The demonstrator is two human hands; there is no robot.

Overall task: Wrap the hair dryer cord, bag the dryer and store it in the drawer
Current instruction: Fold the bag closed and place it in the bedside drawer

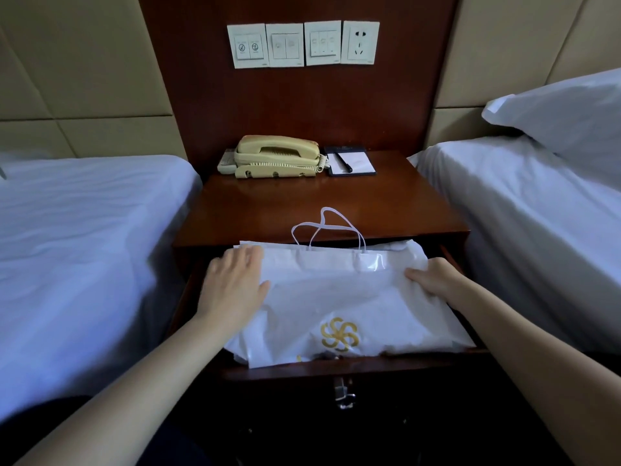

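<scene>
A white bag [339, 304] with a gold emblem lies flat in the open drawer [450, 255] of a dark wooden nightstand, filling most of it. Whether the hair dryer is inside cannot be told; the bag hides its contents.

The left hand [233, 284] rests palm down on the bag's left edge, fingers [248, 255] spread and flat, gripping nothing; the bag spreads out to the right of them and beneath them. The right hand [433, 277] is at the bag's right edge, its fingers [415, 274] curled over the crumpled white material there, pinching it. The bag lies between the two hands, touching both.

Beyond the fingertips, the bag's thin white handles [327, 227] stand up and lean onto the nightstand's surface [336, 196]. Farther back on that surface, well apart from the hands, sit a cream telephone [277, 156] and, just beside it, a notepad [351, 161] with a pen lying on it. A bed [84, 230] stands outside the left hand, another bed [521, 213] outside the right.
</scene>
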